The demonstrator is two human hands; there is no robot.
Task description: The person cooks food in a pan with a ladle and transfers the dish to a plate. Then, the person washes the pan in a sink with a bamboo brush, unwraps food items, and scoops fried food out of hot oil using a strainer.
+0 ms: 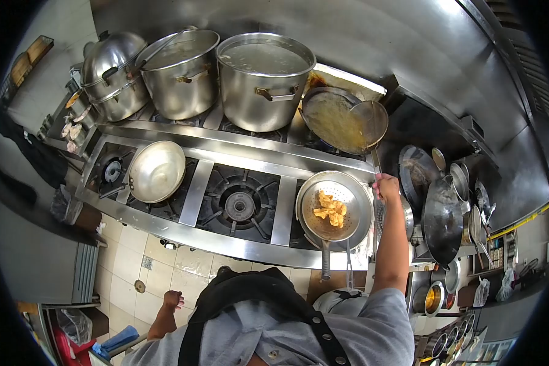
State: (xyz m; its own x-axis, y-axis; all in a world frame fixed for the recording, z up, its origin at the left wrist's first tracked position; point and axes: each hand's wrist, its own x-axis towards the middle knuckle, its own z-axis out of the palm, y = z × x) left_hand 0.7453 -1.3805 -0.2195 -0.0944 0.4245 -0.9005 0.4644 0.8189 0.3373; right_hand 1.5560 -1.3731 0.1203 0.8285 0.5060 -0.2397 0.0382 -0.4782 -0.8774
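Note:
My right hand point(387, 186) is closed round the handle of a round wire strainer point(368, 118), whose mesh head lies over the right side of a wok of bubbling oil point(328, 114) on the back burner. Golden fried pieces point(330, 208) sit in a perforated metal strainer point(348, 188), which rests on a pan at the front right of the stove. My left hand point(173, 299) hangs low at my left side, fingers curled, away from the stove; whether anything is in it is too small to tell.
Two large open pots point(259, 97) point(180, 88) and a lidded steamer point(121, 97) line the back burners. A pale pan point(157, 171) sits front left, beside a bare burner point(239, 206). Dark woks point(443, 219) and utensils crowd the right side.

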